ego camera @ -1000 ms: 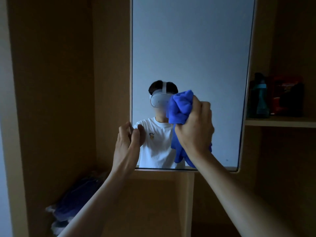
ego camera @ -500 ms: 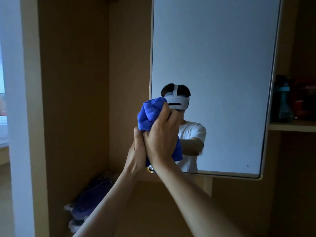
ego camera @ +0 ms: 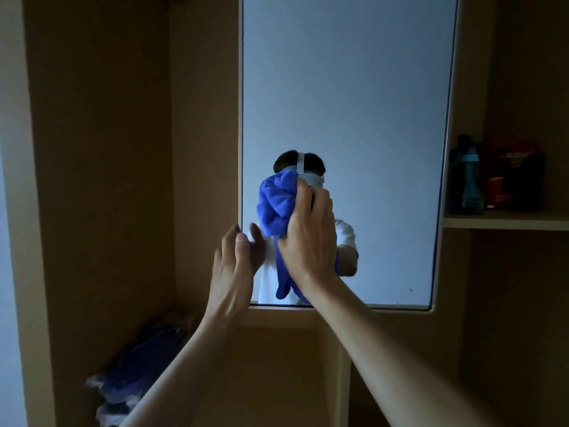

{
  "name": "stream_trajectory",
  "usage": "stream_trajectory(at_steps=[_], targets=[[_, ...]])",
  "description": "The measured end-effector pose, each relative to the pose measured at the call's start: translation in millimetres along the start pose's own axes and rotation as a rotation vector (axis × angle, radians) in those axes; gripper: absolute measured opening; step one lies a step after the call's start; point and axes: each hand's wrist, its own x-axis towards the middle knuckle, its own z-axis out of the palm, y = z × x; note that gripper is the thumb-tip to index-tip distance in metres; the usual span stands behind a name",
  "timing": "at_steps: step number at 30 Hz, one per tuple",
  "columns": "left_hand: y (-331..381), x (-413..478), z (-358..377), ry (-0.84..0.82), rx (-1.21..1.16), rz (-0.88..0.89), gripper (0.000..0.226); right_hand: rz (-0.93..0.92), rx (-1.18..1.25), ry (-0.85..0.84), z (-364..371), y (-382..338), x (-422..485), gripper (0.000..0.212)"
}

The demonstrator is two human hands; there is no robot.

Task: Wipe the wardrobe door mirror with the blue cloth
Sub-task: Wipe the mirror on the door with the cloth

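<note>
Half a second ago the two hands were pressed together at the mirror's left border. Now the right hand (ego camera: 309, 241) has slid rightward and a gap shows between it and the left hand (ego camera: 235, 266). The blue cloth (ego camera: 274, 208) has travelled with it and now covers part of the reflected headset, which showed whole before.

The right hand's fingers curl tight round the cloth and bunch it into a thick wad against the glass of the mirror door (ego camera: 348, 87). Most of the cloth bulges up and to the left of the knuckles, and a limp tail hangs below the palm. It is soft, plush and deeply creased.

Just left of that grip, the left hand sits at the door's left edge, its thumb in front of the glass and its fingers bent round the edge, apparently holding the door.

The mirror is a tall, smooth rectangle with a thin pale frame and a rounded lower right corner. The matte wooden wardrobe panels (ego camera: 101, 149) around it are flat and plain.

Well to the right of the grip, a wooden shelf (ego camera: 505, 221) carries a dark bottle (ego camera: 466, 183) with a teal band and a red container (ego camera: 500, 180) beside it. Far below and to the left lies a crumpled bundle of dark blue fabric (ego camera: 138, 374).
</note>
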Motion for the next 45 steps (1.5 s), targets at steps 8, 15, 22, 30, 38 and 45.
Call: stream_trajectory(at_steps=[8,15,22,30,38,45], targets=[[-3.5,-3.0,1.8,-0.009,0.108,0.001,0.061,0.096,-0.044,0.093,-48.9,76.0,11.1,0.066],[-4.1,-4.1,5.5,-0.009,0.124,-0.001,0.06,0.135,-0.072,0.108,-94.8,133.4,22.3,0.062],[-3.9,-4.1,3.6,-0.014,0.115,-0.003,0.055,0.191,-0.132,0.155,-115.5,170.3,18.9,0.061],[1.3,-3.3,-3.2,-0.069,-0.03,-0.044,0.073,0.255,-0.086,0.175,-104.2,139.1,12.5,0.064],[1.7,-6.0,-9.6,-0.096,-0.076,-0.044,0.063,0.091,0.024,0.028,-45.0,53.6,-7.9,0.062],[-2.6,-4.8,-13.3,-0.132,-0.18,-0.082,0.053,0.003,0.024,-0.067,13.0,-18.7,-25.6,0.057]])
